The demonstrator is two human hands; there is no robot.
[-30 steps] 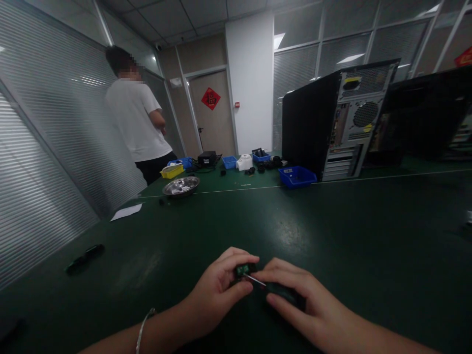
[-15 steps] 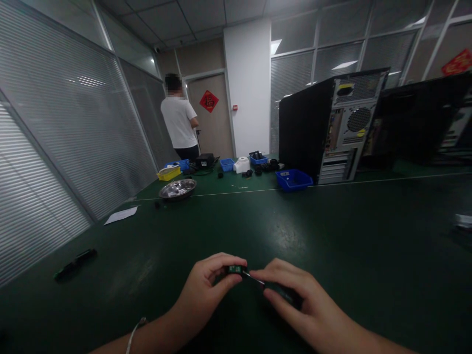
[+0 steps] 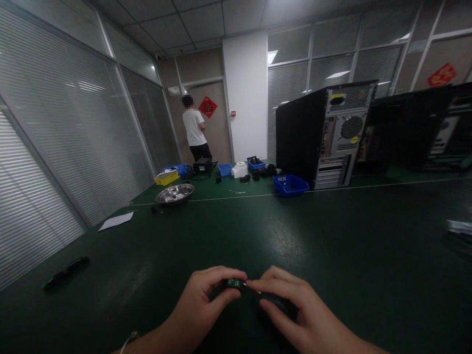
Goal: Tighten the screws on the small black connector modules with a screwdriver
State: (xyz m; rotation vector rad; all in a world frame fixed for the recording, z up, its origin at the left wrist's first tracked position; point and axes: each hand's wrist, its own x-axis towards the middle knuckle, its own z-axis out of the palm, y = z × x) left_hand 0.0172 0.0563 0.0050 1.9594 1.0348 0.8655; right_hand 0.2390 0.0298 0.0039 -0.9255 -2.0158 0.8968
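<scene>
A dark-handled screwdriver was clamped in the right grip, its shaft directed at a green circuit board pinched in the left grip; tip contact could not be told. On the green counter, a metal bowl was placed beyond the left grip, a blue bin and computer tower beyond the right.

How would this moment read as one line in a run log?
left hand: holds small green-and-black part | right hand: holds dark-handled tool, metal tip at that part | farther along green table: metal bowl, blue bin
</scene>
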